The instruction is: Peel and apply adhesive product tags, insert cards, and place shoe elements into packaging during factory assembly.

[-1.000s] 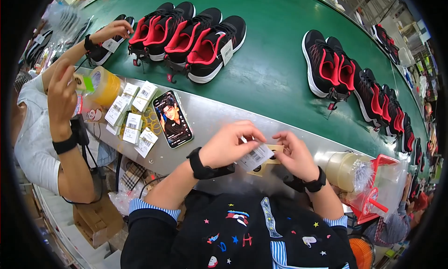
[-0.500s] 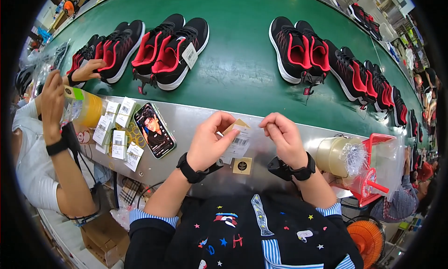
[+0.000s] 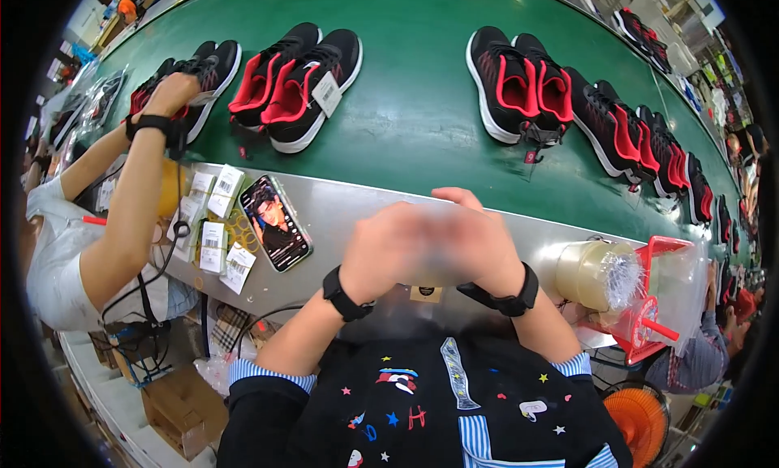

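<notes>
Tan card: on the metal table, 6 o'clock of the left hand and right hand
Hands: close together, blurred between; cannot tell what they hold
Table: phone at 9 o'clock, tape rolls at 3
Green surface: 12 o'clock, black-and-red shoes at 11 and 1
Room: co-worker at 9, orange fan at 4

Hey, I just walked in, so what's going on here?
The person's left hand and right hand are close together over a shiny metal ledge; whatever lies between them is too blurred to tell. A square tan card with a black disc shows just below them. To the left are a smartphone with a lit screen and bundles of white paper tags. Beyond, black-and-red sneakers with white soles stand on a green tabletop, and a co-worker's hand is at some on the left.
</notes>
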`<action>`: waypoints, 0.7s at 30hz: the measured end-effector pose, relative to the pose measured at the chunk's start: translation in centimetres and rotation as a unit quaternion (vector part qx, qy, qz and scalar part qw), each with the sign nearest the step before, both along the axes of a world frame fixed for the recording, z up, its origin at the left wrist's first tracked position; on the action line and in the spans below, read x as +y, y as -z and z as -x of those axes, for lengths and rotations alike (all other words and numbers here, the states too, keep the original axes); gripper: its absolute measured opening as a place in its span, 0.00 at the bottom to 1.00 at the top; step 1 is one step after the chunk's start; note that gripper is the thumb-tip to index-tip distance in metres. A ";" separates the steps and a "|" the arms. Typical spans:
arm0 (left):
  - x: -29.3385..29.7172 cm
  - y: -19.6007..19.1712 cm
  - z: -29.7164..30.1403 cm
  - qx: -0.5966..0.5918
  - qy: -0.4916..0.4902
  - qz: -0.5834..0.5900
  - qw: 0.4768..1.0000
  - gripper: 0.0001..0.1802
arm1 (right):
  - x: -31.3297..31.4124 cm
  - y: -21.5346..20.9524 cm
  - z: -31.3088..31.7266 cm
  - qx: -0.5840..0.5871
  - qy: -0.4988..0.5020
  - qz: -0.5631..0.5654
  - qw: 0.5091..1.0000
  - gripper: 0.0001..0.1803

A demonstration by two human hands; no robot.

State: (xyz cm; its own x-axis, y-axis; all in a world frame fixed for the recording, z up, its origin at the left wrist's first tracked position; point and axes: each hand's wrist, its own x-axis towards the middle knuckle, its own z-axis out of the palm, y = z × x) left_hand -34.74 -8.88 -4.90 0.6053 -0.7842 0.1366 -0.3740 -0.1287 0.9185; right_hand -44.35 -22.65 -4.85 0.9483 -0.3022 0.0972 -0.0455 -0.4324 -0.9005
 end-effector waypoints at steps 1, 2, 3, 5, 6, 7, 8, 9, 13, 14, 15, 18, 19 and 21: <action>-0.2 -0.3 0.2 -0.002 -0.006 -0.002 1.000 0.05 | -0.2 0.0 0.2 -0.002 -0.006 -0.002 1.000 0.19; -0.5 -0.7 0.5 0.028 0.025 0.007 0.999 0.05 | -0.3 0.1 0.4 -0.007 -0.005 -0.033 0.999 0.19; -0.5 -1.0 0.5 0.059 0.055 0.018 0.997 0.06 | -0.5 0.1 0.6 -0.011 -0.005 -0.063 0.998 0.19; -0.4 -0.3 0.3 0.081 0.067 0.032 0.994 0.07 | -0.5 -0.5 0.7 -0.018 -0.016 -0.056 0.998 0.19; -0.6 -0.2 0.5 0.198 0.049 0.057 0.977 0.07 | -0.3 -0.9 0.9 -0.026 -0.004 -0.070 0.997 0.20; -0.8 -0.1 0.7 0.312 0.031 0.083 0.946 0.07 | -0.1 -1.2 1.1 -0.033 0.009 -0.084 0.996 0.20; -0.8 0.2 0.8 0.311 0.027 0.084 0.946 0.07 | 0.3 -1.5 1.1 -0.024 0.004 -0.089 0.996 0.21; -0.7 0.5 0.8 0.272 0.021 0.076 0.959 0.07 | 0.6 -1.5 1.1 -0.025 0.000 -0.089 0.996 0.21; -0.9 0.5 1.4 0.134 0.008 0.066 0.989 0.07 | 1.0 -0.7 1.4 -0.038 0.020 -0.118 0.992 0.15; -0.9 0.4 1.7 0.147 -0.013 0.089 0.985 0.06 | 0.8 -0.5 1.6 -0.027 0.029 -0.153 0.987 0.13; -1.0 0.2 1.9 0.161 -0.033 0.112 0.980 0.05 | 0.4 -0.5 1.9 -0.027 0.030 -0.154 0.987 0.13; -1.8 -1.1 2.1 0.194 0.012 0.048 0.980 0.03 | -1.0 -1.2 2.7 0.036 -0.037 -0.379 0.924 0.06; -2.0 -1.5 2.2 0.194 0.023 0.051 0.979 0.03 | -1.5 -1.0 3.0 0.032 -0.027 -0.376 0.926 0.06; -2.9 -1.5 2.1 0.152 0.056 -0.017 0.987 0.03 | -3.1 0.3 3.8 0.090 -0.078 -0.509 0.853 0.04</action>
